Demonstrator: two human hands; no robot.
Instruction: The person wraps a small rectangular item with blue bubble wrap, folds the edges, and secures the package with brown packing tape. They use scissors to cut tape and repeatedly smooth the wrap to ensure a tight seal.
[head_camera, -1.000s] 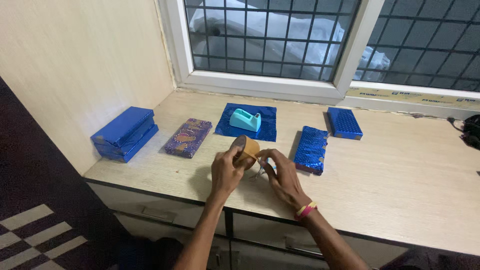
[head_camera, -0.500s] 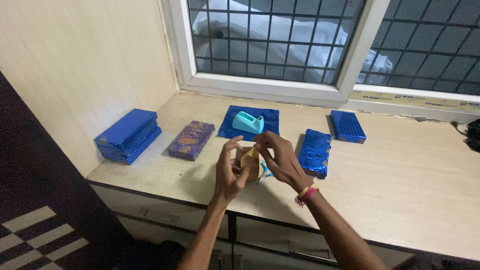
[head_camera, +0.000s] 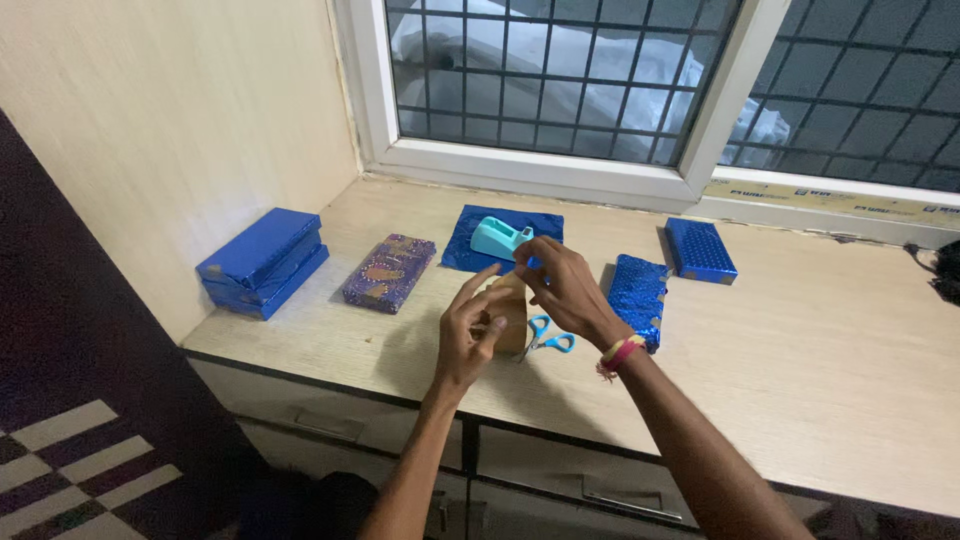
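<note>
1. The left hand (head_camera: 468, 335) is raised just above the counter (head_camera: 800, 340) with its fingers curled round a brown tape roll (head_camera: 508, 310), thumb on the near side and fingertips on the far side, so the roll is gripped upright.
2. The right hand (head_camera: 562, 288) sits at the top of the roll, thumb and forefinger pinched together there. What lies between them is too small to make out, though it looks like the tape's loose end.
3. The roll is held just in front of the teal dispenser (head_camera: 499, 237), between the two hands and over the counter's front half.
4. Small scissors (head_camera: 547, 339) with blue handles lie flat on the counter just right of the roll, below the right wrist.
5. The dispenser stands on a flat sheet of blue foil (head_camera: 540, 225) behind the roll, near the window frame (head_camera: 560, 178).
6. Left of the roll lies a purple patterned packet (head_camera: 389, 272). Farther left, against the side wall, is a stack of blue boxes (head_camera: 263, 262).
7. Right of the roll lies a glittery blue parcel (head_camera: 635, 297), and behind that a second, smaller blue parcel (head_camera: 699, 250).
8. A red and yellow thread band (head_camera: 617, 354) circles the right wrist.
</note>
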